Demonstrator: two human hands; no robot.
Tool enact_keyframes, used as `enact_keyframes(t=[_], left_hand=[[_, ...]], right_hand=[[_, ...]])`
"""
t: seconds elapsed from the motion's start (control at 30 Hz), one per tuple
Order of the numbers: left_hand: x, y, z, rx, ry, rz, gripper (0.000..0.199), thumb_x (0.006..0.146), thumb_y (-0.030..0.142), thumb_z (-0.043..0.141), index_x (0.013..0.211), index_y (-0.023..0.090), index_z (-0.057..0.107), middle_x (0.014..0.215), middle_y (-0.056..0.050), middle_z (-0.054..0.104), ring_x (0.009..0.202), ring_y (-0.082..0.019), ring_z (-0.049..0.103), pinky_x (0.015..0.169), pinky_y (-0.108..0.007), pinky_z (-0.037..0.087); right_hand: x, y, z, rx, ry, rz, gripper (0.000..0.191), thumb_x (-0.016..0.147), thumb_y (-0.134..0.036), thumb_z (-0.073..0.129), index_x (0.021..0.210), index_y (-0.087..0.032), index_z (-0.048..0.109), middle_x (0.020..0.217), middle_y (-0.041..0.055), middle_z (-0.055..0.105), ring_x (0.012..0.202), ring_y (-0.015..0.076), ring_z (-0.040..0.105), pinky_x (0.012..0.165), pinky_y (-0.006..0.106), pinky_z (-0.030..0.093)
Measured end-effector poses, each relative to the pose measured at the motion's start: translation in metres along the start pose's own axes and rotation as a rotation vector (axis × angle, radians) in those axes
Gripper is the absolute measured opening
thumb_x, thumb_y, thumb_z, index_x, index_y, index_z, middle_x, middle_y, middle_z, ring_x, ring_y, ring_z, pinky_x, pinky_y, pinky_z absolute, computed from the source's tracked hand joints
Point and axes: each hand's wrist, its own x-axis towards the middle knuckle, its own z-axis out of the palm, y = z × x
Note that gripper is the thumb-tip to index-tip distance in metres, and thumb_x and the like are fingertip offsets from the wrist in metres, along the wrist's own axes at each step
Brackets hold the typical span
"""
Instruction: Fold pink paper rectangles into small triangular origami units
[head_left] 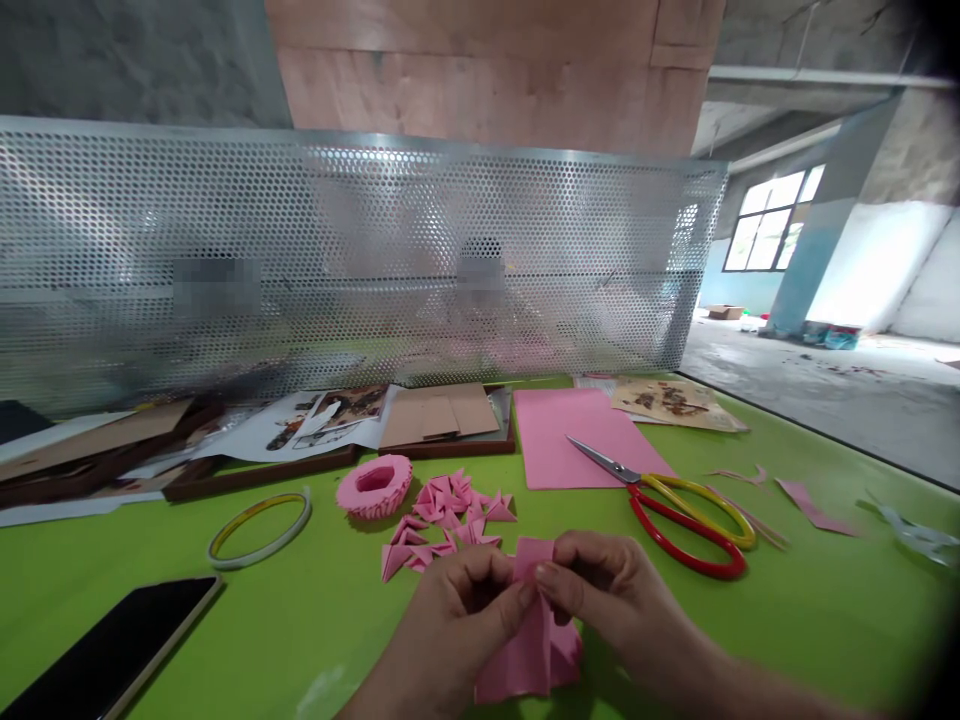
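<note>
Paper strip [532, 645], pink, in left hand [459, 622] and right hand [613, 592]

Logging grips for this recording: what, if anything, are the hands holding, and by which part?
A pink paper strip, pinched near its far end: left hand at its left edge, right hand at its right.

One phone [120, 640], one scissors [626, 475], one pink ring [379, 505] (folded pieces [448, 500]: uncountable).
</note>
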Motion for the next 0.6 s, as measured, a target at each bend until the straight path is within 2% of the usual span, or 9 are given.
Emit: enact_keyframes(t=[0.17,0.33,0.47,0.6], left_hand=[[0.004,-0.004,-0.002,-0.008,0.036,-0.049,0.018,0.053,0.029,0.081,0.058,0.016,0.070,0.056,0.001,0.065,0.054,-0.012,0.054,0.054,-0.023,0.040],[0.007,-0.007,-0.002,-0.055,0.051,-0.037,0.021,0.049,0.026,0.082,0.048,0.015,0.064,0.046,0.004,0.059,0.045,-0.009,0.047,0.048,-0.021,0.035],[0.005,-0.004,-0.001,0.007,0.052,-0.045,0.020,0.053,0.026,0.079,0.050,0.016,0.062,0.047,0.004,0.058,0.046,-0.009,0.047,0.048,-0.021,0.034],[-0.002,-0.004,0.001,0.093,0.085,-0.057,0.018,0.063,0.025,0.072,0.053,0.015,0.060,0.048,0.006,0.053,0.045,-0.007,0.039,0.047,-0.021,0.029]], right_hand=[[0.000,-0.007,0.001,0.023,0.018,-0.032,0.029,0.075,-0.036,0.066,0.058,-0.014,0.059,0.052,-0.0042,0.044,0.051,0.0093,0.038,0.050,0.021,0.033],[-0.001,-0.008,0.000,0.006,0.076,-0.049,0.027,0.079,-0.033,0.063,0.060,-0.014,0.061,0.054,-0.0038,0.045,0.054,0.0102,0.040,0.052,0.022,0.036],[0.001,-0.011,0.000,0.049,0.126,-0.069,0.024,0.075,-0.032,0.068,0.060,-0.015,0.062,0.053,-0.0037,0.048,0.053,0.0098,0.041,0.052,0.021,0.037],[0.007,-0.015,-0.006,0.116,0.232,-0.105,0.023,0.071,-0.032,0.071,0.057,-0.017,0.063,0.053,-0.0031,0.054,0.052,0.0096,0.044,0.051,0.019,0.039]])
